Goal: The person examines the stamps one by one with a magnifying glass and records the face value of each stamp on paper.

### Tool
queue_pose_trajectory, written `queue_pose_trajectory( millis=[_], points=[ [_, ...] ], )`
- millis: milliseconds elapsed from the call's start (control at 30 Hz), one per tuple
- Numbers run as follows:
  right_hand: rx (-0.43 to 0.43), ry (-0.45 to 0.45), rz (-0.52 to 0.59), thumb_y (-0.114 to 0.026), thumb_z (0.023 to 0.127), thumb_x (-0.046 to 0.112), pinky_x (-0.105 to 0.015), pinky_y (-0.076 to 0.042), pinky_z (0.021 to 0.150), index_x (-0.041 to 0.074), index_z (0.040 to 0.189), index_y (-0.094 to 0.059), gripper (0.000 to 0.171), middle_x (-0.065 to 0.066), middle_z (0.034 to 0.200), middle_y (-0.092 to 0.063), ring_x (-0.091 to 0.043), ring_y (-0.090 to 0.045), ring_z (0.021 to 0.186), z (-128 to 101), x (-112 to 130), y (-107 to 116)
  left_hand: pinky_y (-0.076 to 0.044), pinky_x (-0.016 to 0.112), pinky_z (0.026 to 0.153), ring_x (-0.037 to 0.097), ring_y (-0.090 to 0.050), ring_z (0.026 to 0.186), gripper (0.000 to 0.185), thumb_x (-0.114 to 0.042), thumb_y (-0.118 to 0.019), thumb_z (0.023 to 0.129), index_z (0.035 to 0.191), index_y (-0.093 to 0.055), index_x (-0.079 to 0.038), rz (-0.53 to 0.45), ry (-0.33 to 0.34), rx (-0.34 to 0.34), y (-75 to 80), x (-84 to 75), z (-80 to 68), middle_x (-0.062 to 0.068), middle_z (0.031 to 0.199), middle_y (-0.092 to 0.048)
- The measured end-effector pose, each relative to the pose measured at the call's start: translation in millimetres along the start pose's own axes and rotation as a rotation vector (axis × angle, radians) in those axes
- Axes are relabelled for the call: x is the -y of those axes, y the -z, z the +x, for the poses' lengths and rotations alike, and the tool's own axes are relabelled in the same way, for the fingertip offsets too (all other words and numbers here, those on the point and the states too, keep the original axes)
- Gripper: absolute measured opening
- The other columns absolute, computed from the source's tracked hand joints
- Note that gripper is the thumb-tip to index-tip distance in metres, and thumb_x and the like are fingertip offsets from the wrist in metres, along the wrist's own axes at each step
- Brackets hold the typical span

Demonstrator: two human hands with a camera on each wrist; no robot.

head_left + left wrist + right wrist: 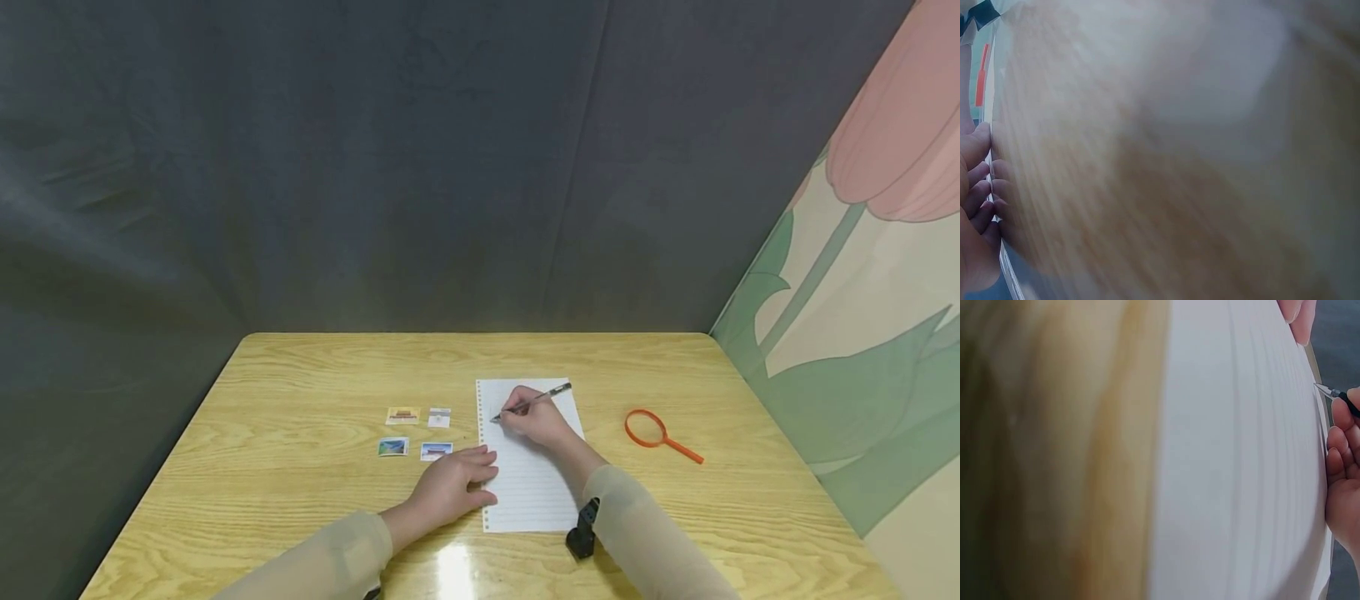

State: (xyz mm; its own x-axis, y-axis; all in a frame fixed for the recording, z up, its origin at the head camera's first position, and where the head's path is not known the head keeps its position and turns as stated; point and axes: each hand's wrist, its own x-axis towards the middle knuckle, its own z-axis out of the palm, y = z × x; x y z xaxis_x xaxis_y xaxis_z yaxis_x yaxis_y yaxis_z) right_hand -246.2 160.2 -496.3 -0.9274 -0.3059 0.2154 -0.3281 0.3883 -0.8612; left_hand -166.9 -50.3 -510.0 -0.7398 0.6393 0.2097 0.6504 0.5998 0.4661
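A lined sheet of paper (525,496) with punched holes down its left edge lies on the wooden table. My right hand (542,421) rests on its upper part and pinches a dark pen (557,390), tip down close to the left margin. In the right wrist view the pen's metal tip (1324,389) meets the paper (1200,456). My left hand (453,482) lies with relaxed fingers on the sheet's left edge. That hand (975,212) shows at the far left of the left wrist view, fingertips down on the surface.
Left of the paper lie several stamp-like picture cards: a yellow one (402,415), a pale one (439,417), a green-blue one (393,447) and a blue one (436,451). An orange magnifying glass (684,451) lies to the right. A dark curtain (420,167) hangs behind the table.
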Motion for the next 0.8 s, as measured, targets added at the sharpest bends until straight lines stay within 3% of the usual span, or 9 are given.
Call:
queue_pose_trajectory(
  millis=[100,333,800],
  points=[
    [0.021,-0.003,0.014,-0.066,0.084,-0.007,-0.018,-0.039,0.053,-0.005,0.083,-0.061,0.006,-0.008,0.072,-0.059,-0.01,-0.047,0.062,-3,13,4,-0.04,0.036,0.11,0.023,-0.053,0.129,0.042,-0.031,-0.078,0.085,0.12,-0.072,-0.008,0.004,0.005,0.005,0.2,0.0,0.2,0.006,0.135,-0.061],
    [-0.024,-0.077,0.062,-0.065,0.085,-0.008,-0.017,-0.04,0.053,-0.007,0.084,-0.061,0.005,-0.006,0.073,-0.061,-0.007,-0.048,0.06,-3,15,6,-0.04,0.036,0.11,0.022,-0.053,0.129,0.043,-0.03,-0.078,0.085,0.121,-0.071,-0.008,0.0,0.011,0.008,-0.4,0.5,0.1,0.006,0.135,-0.06],
    [0.006,-0.036,0.013,-0.065,0.085,-0.008,-0.018,-0.039,0.054,-0.007,0.083,-0.059,0.006,-0.008,0.073,-0.06,-0.012,-0.048,0.062,-2,14,6,-0.042,0.038,0.108,0.024,-0.055,0.128,0.042,-0.03,-0.078,0.084,0.119,-0.072,-0.007,0.013,-0.02,-0.017,-0.3,1.0,-0.5,0.007,0.134,-0.062]
  ],
)
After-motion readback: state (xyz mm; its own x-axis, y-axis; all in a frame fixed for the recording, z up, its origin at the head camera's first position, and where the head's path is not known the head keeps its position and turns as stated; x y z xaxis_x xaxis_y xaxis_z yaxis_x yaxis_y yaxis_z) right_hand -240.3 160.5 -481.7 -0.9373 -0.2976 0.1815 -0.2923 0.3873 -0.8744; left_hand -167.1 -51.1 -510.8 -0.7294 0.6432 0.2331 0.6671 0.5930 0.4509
